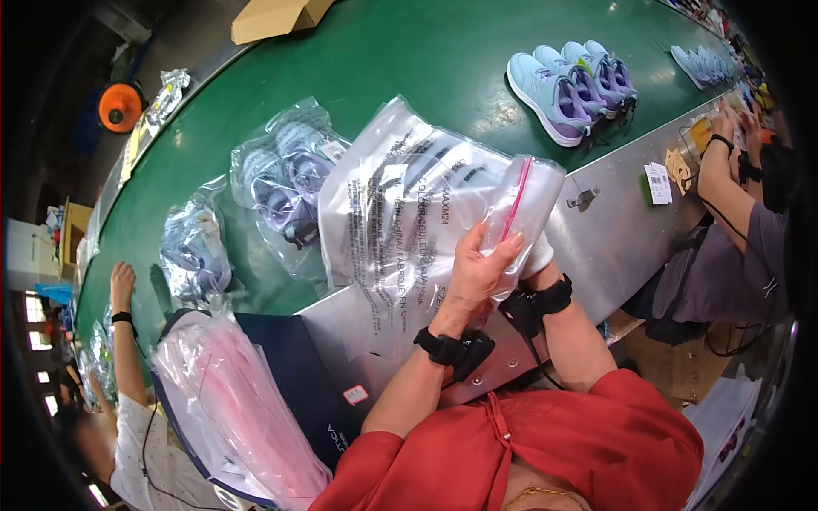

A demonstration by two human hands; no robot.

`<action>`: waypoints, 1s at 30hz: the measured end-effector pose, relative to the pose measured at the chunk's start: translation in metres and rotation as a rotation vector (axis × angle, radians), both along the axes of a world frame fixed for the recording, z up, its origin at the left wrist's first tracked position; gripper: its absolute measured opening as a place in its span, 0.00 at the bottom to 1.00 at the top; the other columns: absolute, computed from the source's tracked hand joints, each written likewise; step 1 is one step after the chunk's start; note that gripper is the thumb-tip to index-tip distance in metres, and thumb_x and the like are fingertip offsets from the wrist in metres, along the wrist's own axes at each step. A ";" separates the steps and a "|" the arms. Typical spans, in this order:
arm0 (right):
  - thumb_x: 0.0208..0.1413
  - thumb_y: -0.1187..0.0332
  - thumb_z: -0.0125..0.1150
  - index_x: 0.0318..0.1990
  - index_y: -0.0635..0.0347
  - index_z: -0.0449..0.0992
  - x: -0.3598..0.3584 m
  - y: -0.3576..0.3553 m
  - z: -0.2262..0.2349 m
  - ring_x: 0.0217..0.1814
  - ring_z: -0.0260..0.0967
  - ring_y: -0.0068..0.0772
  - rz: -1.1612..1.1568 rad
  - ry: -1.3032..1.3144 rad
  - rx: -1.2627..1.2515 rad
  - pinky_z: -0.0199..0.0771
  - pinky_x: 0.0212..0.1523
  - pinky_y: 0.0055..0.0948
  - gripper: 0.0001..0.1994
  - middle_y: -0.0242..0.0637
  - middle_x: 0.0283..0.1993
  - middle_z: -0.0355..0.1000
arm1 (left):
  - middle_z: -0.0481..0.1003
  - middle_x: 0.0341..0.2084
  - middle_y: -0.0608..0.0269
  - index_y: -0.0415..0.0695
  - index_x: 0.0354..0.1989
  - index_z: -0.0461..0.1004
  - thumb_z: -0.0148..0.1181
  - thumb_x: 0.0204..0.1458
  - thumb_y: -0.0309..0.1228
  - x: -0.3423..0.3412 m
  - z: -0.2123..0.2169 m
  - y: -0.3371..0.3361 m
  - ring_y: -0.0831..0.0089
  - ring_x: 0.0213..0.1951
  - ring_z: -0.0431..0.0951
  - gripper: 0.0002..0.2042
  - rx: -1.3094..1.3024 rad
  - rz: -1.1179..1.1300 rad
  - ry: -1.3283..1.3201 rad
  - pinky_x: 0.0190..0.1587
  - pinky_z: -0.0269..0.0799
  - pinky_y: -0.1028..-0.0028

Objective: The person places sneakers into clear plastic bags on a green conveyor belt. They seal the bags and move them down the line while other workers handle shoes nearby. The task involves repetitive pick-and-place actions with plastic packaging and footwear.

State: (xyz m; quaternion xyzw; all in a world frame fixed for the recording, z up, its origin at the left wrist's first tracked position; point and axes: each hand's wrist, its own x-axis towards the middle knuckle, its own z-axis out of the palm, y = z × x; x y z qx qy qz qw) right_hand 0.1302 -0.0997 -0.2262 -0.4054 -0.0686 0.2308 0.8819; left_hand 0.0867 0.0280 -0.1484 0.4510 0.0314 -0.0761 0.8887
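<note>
A large clear plastic zip bag point(400, 204) with dark print and a pink seal strip lies slanted across the table's near edge. My left hand point(479, 266) pinches it near the pink strip, thumb on top. My right hand point(540, 255), in a white covering, is at the bag's right edge; the plastic hides its fingers. Black straps with small boxes circle both wrists. Just beyond the bag, a pair of light blue shoes point(285, 175) lies in clear plastic. Another bagged shoe bundle point(194, 247) lies further left.
Unbagged light blue and purple shoes point(567, 85) stand in a row on the green table point(426, 55). A dark blue bag point(298, 375) with pink-tinted plastic bags point(243, 400) stands at near left. Co-workers sit at left and right. A cardboard box point(277, 17) is at the far edge.
</note>
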 end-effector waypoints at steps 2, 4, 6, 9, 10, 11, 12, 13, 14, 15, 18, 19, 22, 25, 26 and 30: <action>0.65 0.65 0.40 0.48 0.55 0.66 -0.001 0.001 -0.001 0.44 0.67 0.27 -0.019 -0.029 -0.076 0.72 0.45 0.27 0.10 0.32 0.43 0.68 | 0.76 0.36 0.67 0.39 0.49 0.70 0.62 0.51 0.26 -0.001 -0.002 0.000 0.84 0.34 0.74 0.17 0.018 0.016 -0.018 0.38 0.69 0.84; 0.64 0.65 0.41 0.48 0.55 0.67 0.001 -0.004 -0.004 0.45 0.66 0.27 0.033 -0.150 -0.102 0.71 0.47 0.27 0.10 0.31 0.44 0.68 | 0.76 0.35 0.69 0.41 0.50 0.71 0.62 0.51 0.25 0.000 0.002 -0.002 0.86 0.33 0.73 0.17 0.011 0.011 -0.019 0.37 0.68 0.85; 0.63 0.65 0.42 0.48 0.54 0.67 0.001 -0.005 0.005 0.46 0.65 0.26 0.049 -0.284 -0.259 0.70 0.48 0.27 0.10 0.31 0.44 0.68 | 0.76 0.34 0.69 0.40 0.49 0.72 0.62 0.51 0.25 0.000 -0.001 -0.002 0.86 0.32 0.72 0.16 0.040 0.023 -0.050 0.36 0.68 0.85; 0.62 0.64 0.43 0.48 0.53 0.68 0.003 -0.008 0.007 0.47 0.64 0.26 0.063 -0.359 -0.429 0.68 0.49 0.27 0.11 0.30 0.45 0.68 | 0.76 0.36 0.68 0.39 0.49 0.72 0.62 0.52 0.27 0.001 -0.001 -0.002 0.83 0.36 0.73 0.16 0.079 0.009 -0.062 0.40 0.68 0.82; 0.62 0.65 0.44 0.48 0.53 0.68 0.003 -0.007 0.003 0.47 0.64 0.26 0.069 -0.254 -0.318 0.68 0.49 0.27 0.11 0.30 0.45 0.68 | 0.76 0.37 0.67 0.38 0.49 0.72 0.61 0.52 0.28 0.000 -0.001 -0.002 0.82 0.38 0.73 0.16 0.091 -0.001 -0.061 0.42 0.68 0.80; 0.62 0.65 0.44 0.48 0.54 0.68 0.004 -0.006 0.001 0.47 0.65 0.26 0.051 -0.264 -0.319 0.69 0.49 0.27 0.11 0.31 0.45 0.68 | 0.76 0.37 0.67 0.38 0.49 0.72 0.61 0.52 0.28 0.001 0.000 -0.001 0.82 0.38 0.73 0.16 0.100 0.006 -0.067 0.42 0.69 0.80; 0.62 0.66 0.44 0.48 0.54 0.68 0.005 -0.006 -0.001 0.46 0.65 0.26 0.034 -0.272 -0.322 0.69 0.48 0.27 0.10 0.31 0.45 0.68 | 0.76 0.37 0.67 0.38 0.49 0.72 0.61 0.52 0.28 0.001 0.000 -0.001 0.82 0.38 0.73 0.16 0.108 0.014 -0.072 0.42 0.69 0.80; 0.62 0.66 0.44 0.48 0.55 0.68 0.005 -0.006 -0.003 0.46 0.65 0.26 0.018 -0.280 -0.327 0.70 0.47 0.27 0.10 0.31 0.45 0.69 | 0.76 0.37 0.67 0.38 0.49 0.72 0.61 0.52 0.27 0.001 0.000 -0.002 0.82 0.37 0.73 0.16 0.116 0.022 -0.077 0.42 0.69 0.80; 0.63 0.66 0.43 0.48 0.55 0.68 0.005 -0.004 0.002 0.46 0.66 0.26 0.021 -0.203 -0.254 0.70 0.47 0.27 0.11 0.32 0.45 0.69 | 0.76 0.36 0.67 0.38 0.49 0.72 0.61 0.52 0.27 0.002 0.000 -0.003 0.82 0.36 0.73 0.15 0.111 0.040 -0.077 0.41 0.69 0.81; 0.63 0.67 0.44 0.48 0.56 0.68 0.006 -0.001 0.002 0.45 0.66 0.26 -0.003 -0.155 -0.208 0.71 0.46 0.27 0.11 0.32 0.45 0.69 | 0.76 0.36 0.67 0.38 0.49 0.72 0.61 0.52 0.27 0.001 0.001 -0.004 0.83 0.35 0.73 0.15 0.097 0.046 -0.055 0.40 0.69 0.81; 0.63 0.68 0.45 0.49 0.58 0.68 0.009 0.005 0.009 0.44 0.66 0.25 -0.103 -0.169 -0.250 0.72 0.44 0.27 0.10 0.33 0.45 0.70 | 0.75 0.38 0.63 0.40 0.51 0.69 0.59 0.52 0.25 0.001 0.001 -0.003 0.80 0.36 0.75 0.16 0.037 0.056 -0.030 0.38 0.73 0.79; 0.62 0.69 0.47 0.49 0.59 0.68 0.009 0.007 0.014 0.45 0.66 0.23 -0.140 -0.147 -0.273 0.72 0.45 0.27 0.10 0.33 0.45 0.70 | 0.75 0.39 0.62 0.41 0.52 0.68 0.59 0.53 0.24 0.001 0.003 -0.002 0.79 0.36 0.76 0.17 -0.009 0.077 -0.002 0.39 0.73 0.78; 0.60 0.66 0.51 0.42 0.63 0.72 0.011 0.023 0.046 0.42 0.68 0.23 -0.254 -0.005 -0.180 0.72 0.44 0.25 0.10 0.34 0.41 0.72 | 0.74 0.39 0.60 0.41 0.55 0.65 0.57 0.54 0.24 0.002 0.018 0.007 0.76 0.36 0.76 0.19 -0.095 0.149 0.064 0.42 0.74 0.74; 0.60 0.59 0.52 0.40 0.63 0.75 0.016 0.024 0.067 0.37 0.71 0.26 -0.241 -0.081 -0.242 0.73 0.41 0.26 0.15 0.36 0.36 0.74 | 0.74 0.35 0.67 0.41 0.45 0.72 0.61 0.52 0.25 0.008 0.043 0.013 0.81 0.36 0.73 0.12 0.145 0.284 -0.138 0.39 0.70 0.81; 0.60 0.57 0.52 0.41 0.63 0.75 0.017 0.020 0.067 0.36 0.72 0.27 -0.212 -0.080 -0.191 0.73 0.40 0.26 0.16 0.36 0.36 0.74 | 0.74 0.34 0.69 0.42 0.43 0.73 0.61 0.52 0.25 0.010 0.057 0.013 0.82 0.35 0.72 0.10 0.280 0.327 -0.169 0.38 0.69 0.81; 0.58 0.46 0.52 0.43 0.63 0.73 0.007 0.007 0.100 0.36 0.72 0.28 -0.148 -0.098 -0.151 0.73 0.41 0.27 0.25 0.36 0.35 0.73 | 0.72 0.29 0.70 0.43 0.41 0.71 0.61 0.53 0.28 -0.003 0.140 0.034 0.84 0.28 0.71 0.09 0.451 0.463 -0.137 0.27 0.69 0.84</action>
